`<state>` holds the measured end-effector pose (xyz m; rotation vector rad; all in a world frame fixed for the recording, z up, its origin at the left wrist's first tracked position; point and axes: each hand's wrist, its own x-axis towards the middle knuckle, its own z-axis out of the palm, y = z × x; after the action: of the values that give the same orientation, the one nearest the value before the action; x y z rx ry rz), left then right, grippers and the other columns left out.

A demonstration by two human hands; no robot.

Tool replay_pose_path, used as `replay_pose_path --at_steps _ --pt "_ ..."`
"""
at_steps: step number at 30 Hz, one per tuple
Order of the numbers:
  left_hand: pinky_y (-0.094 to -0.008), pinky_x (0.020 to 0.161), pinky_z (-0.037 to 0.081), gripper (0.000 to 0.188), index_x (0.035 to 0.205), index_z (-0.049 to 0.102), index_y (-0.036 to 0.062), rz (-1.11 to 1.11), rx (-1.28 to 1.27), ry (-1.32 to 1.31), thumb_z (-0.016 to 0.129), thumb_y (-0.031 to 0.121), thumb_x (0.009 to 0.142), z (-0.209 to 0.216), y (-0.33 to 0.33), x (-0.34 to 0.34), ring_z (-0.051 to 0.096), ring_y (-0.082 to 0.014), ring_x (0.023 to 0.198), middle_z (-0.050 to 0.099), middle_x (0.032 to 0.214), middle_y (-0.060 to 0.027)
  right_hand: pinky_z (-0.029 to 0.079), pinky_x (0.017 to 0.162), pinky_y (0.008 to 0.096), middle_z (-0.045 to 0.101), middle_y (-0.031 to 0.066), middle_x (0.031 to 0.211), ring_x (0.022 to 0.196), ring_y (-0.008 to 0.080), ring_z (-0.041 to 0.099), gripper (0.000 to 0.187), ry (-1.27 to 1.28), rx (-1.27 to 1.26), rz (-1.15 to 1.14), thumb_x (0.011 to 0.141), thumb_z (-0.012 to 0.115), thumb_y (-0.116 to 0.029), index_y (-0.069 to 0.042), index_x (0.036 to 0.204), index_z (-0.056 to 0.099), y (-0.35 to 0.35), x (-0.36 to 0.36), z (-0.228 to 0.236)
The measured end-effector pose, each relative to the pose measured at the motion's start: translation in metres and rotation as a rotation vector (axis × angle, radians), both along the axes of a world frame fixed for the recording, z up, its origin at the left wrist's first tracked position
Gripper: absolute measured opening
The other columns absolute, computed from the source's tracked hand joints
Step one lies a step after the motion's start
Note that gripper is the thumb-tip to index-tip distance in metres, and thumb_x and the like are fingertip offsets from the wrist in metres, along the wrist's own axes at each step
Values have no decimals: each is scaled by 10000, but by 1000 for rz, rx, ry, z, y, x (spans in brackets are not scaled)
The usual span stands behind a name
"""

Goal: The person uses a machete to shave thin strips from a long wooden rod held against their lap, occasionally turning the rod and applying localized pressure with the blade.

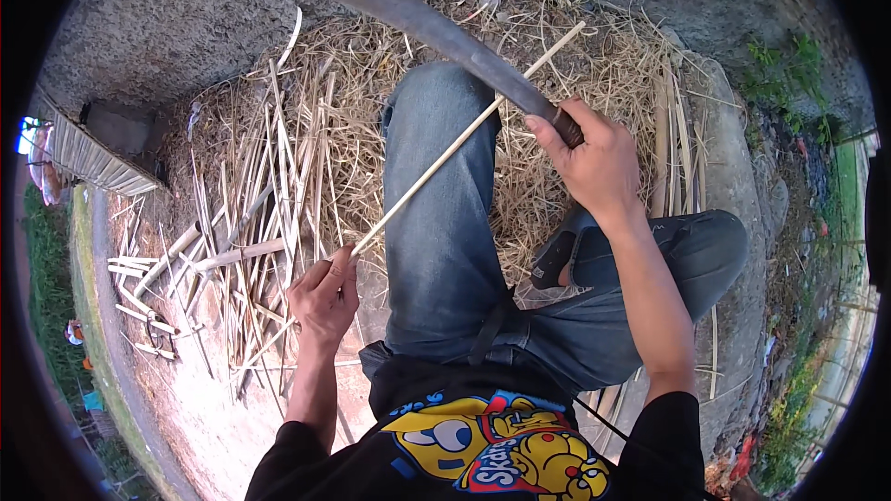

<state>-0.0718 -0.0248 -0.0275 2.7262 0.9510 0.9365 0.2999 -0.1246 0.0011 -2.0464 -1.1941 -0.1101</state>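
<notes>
A long, pale bamboo strip [429,172] slants across my raised left knee, from lower left to upper right. Its near end is pinched in the closed fingers of my left hand [323,295]. My right hand [594,156] is wrapped round the dark handle of a machete [436,30]. The broad grey blade points to the upper left, above my knee. It crosses over the bamboo strip near the strip's far part; whether blade and strip touch, I cannot tell.
Curly bamboo shavings [362,111] cover the ground around my legs. Many split bamboo strips [283,176] lie in a pile to the left, with thicker bamboo pieces [243,253] beside them. A rough grey wall [232,14] stands in front. More strips [676,130] lie at the right.
</notes>
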Motion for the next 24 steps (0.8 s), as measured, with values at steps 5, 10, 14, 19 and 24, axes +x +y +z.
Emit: replay_pose_path --at_steps 5,10,14,19,24 --pt "-333 453 376 323 1132 794 85 -1 76 24 793 -5 821 -8 6 -18 479 -151 468 517 608 -26 467 508 429 610 97 581 558 302 659 525 -53 51 -59 937 691 -600 -77 888 682 3 21 5" --pt "-319 452 382 346 1127 797 79 16 58 34 786 -30 799 -12 3 -29 489 -134 479 549 619 -21 384 490 394 548 79 545 491 239 547 557 82 24 -292 972 665 -584 -44 839 667 -7 76 -8" --pt "-335 471 395 385 1148 786 82 10 44 29 776 -49 787 -12 7 -20 491 -160 484 518 616 -29 336 498 353 490 44 548 517 143 416 558 126 157 -231 994 666 -535 -7 817 639 -9 56 -12" --pt "-339 474 391 394 1150 783 78 -11 51 25 777 -52 778 -12 9 -15 498 -165 497 514 624 -34 341 493 324 544 14 584 520 101 452 542 337 244 -235 1009 651 -519 1 861 678 -8 41 -8" --pt "-341 473 386 374 1135 787 70 -15 60 12 774 -51 782 -13 9 -14 501 -175 497 520 628 -39 385 484 287 576 -8 602 510 74 531 526 561 308 -281 1021 627 -529 -17 929 701 -11 46 -9"
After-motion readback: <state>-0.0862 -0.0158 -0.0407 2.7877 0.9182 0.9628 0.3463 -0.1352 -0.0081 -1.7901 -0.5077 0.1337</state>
